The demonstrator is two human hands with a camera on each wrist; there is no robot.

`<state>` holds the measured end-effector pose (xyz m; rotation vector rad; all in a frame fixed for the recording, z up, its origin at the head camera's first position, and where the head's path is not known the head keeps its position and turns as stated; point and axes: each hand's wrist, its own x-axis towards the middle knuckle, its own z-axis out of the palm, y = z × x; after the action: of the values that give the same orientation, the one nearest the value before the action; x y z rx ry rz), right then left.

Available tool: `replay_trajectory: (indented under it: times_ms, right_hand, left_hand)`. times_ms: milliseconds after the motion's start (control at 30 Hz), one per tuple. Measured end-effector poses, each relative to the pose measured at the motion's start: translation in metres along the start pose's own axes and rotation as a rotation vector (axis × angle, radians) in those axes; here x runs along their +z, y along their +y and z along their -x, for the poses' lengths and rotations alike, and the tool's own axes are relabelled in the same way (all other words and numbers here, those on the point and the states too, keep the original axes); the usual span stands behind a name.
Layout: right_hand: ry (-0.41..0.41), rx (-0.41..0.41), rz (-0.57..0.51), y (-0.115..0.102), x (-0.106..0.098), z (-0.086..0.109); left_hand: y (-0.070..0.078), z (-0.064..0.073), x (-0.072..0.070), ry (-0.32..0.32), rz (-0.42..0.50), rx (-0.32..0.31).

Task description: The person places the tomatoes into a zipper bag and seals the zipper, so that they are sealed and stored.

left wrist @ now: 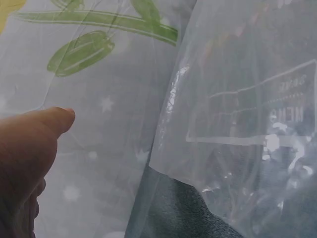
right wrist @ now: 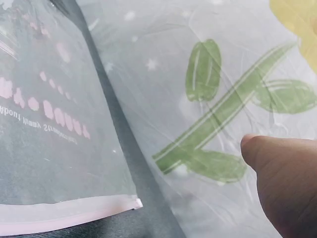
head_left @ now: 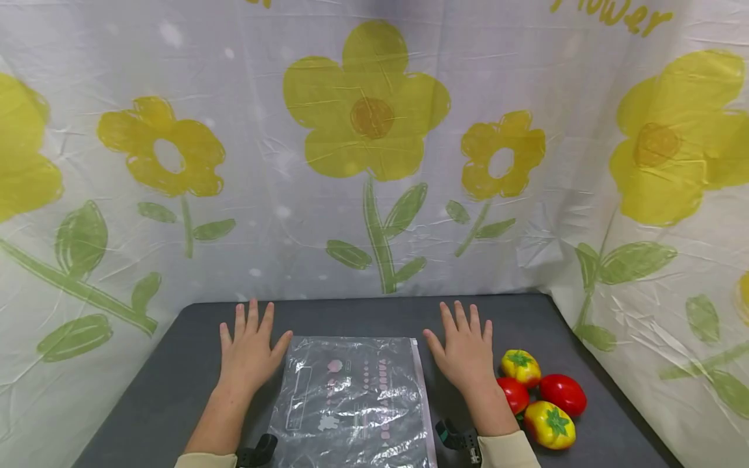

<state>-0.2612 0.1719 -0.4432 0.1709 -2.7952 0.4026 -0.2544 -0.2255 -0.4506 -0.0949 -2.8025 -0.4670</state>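
Observation:
Between my two hands a clear plastic zip bag with pink and white print lies flat on the dark table. Its pink-white zip edge runs along the right side. My left hand, palm down with fingers spread, is just left of the bag, the thumb pointing toward its far left corner. To the right of the zip edge, my right hand is also palm down with fingers spread. Both hands hold nothing. Only the thumb side of the left hand and of the right hand shows in the wrist views.
Beside my right forearm sit two red tomatoes, one whole in view and one partly behind the wrist. Two yellow-red fruits with green tops, a far one and a near one, sit with them. A flower-printed curtain surrounds the dark table.

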Motion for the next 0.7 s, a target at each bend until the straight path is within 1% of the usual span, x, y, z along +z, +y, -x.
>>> replay_trajectory:
  times_ms: [233,400,533,700]
  right_hand:
    - [0.008,0.005,-0.011,0.003,-0.002,0.0]
    - [0.004,0.008,-0.024,0.006,-0.007,0.001]
    - [-0.015,0.016,-0.037,0.006,-0.014,0.0]
    - [-0.031,0.024,-0.043,0.006,-0.021,-0.001]
  left_hand:
    - [0.006,0.002,-0.008,-0.002,0.01,-0.004]
    - [0.011,0.003,-0.013,0.009,0.01,0.009]
    - [0.019,0.003,-0.016,0.018,0.01,0.045]
    - [0.037,0.007,-0.016,0.048,0.004,0.103]
